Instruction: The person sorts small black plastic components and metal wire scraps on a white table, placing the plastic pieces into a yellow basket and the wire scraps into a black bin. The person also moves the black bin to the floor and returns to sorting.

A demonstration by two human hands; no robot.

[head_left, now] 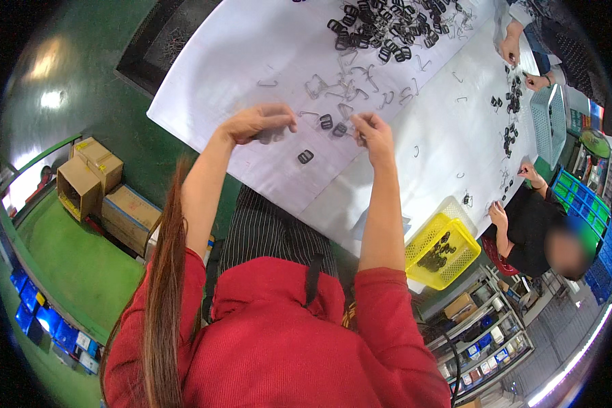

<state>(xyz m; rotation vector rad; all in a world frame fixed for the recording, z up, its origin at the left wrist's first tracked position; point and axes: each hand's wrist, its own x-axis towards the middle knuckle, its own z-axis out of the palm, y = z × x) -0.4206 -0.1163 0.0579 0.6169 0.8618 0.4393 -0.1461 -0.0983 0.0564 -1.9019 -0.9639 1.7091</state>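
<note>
My left hand (262, 124) hovers over the white-covered table, its fingers bent downward and blurred, so whether anything is in them is hidden. Farther right, my right hand (374, 138) is closed in a pinch; what sits between thumb and fingers is too small to make out. Between the hands lie two black buckles (326, 122), one of them close to the right fingertips. Nearer to me rests another black buckle (305, 156). Just beyond the hands are several loose bent metal wire hooks (350, 88).
A heap of black buckles (387, 27) mixed with hooks covers the far table. At right, a yellow basket (459, 262) holds dark pieces, and a teal basket (547, 126) stands near the edge. Two co-workers' hands (500, 216) handle small parts there. Cardboard boxes (92, 173) stand left.
</note>
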